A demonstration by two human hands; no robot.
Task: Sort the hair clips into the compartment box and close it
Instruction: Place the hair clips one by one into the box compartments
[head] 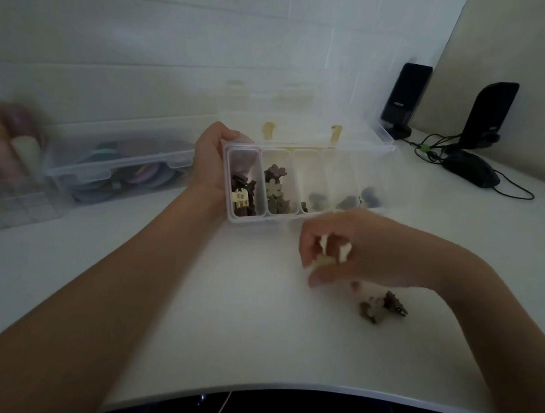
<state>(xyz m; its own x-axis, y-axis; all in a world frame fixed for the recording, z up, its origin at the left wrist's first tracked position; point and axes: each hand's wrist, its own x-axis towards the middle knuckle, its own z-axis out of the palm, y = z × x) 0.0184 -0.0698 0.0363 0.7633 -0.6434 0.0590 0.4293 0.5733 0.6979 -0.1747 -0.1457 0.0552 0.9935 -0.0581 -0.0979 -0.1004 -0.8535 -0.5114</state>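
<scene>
Right hand pinches cream clips; clear plastic box open.

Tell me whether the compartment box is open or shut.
Open. The box has its clear lid tipped back behind it, and the clips inside its compartments show uncovered.

I count one open compartment box at 12 o'clock, five compartments I can make out, two loose clips at 4 o'clock, two speakers at 2 o'clock, one mouse, two hands
</scene>
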